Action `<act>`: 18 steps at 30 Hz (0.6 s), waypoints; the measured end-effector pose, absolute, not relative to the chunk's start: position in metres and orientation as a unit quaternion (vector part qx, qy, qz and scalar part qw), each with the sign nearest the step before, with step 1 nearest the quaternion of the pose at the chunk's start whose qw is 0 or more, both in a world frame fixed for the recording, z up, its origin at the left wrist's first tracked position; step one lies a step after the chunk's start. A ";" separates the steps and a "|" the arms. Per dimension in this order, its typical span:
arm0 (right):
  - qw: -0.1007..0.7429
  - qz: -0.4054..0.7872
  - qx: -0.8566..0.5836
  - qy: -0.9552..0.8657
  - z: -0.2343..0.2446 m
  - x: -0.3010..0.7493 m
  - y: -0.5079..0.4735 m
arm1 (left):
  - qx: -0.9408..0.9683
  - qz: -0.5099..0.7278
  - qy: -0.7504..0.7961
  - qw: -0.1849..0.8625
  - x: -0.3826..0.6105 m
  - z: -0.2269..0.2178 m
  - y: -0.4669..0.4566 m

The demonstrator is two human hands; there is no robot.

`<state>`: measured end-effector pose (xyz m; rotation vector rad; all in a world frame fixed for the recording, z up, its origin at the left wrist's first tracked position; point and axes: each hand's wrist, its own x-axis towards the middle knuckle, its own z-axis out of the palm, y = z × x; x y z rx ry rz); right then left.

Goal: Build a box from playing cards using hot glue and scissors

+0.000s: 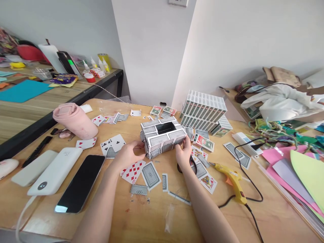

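Note:
A box covered with playing-card backs stands on the wooden table, with a dark rectangular slot in its top. My left hand grips its near left corner, fingers curled against the side. My right hand holds the near right corner, thumb and fingers pressed on the box. Loose playing cards lie face up and face down in front of the box and around it. Black scissors lie partly hidden under my right wrist.
A yellow glue gun with a black cord lies to the right. Stacked card packs stand behind the box. A phone, white power banks and a pink roll lie left. Coloured paper covers the right edge.

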<state>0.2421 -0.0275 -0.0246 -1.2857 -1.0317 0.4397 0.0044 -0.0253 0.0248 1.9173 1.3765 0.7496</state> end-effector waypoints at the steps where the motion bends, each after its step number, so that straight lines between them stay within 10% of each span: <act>1: 0.658 0.193 -0.569 -0.455 -0.024 0.242 -0.028 | 0.734 0.287 0.527 0.318 0.006 0.025 -0.026; 18: 0.664 0.183 -0.573 -0.444 -0.025 0.245 -0.027 | 0.703 0.321 0.512 0.375 0.014 0.020 -0.023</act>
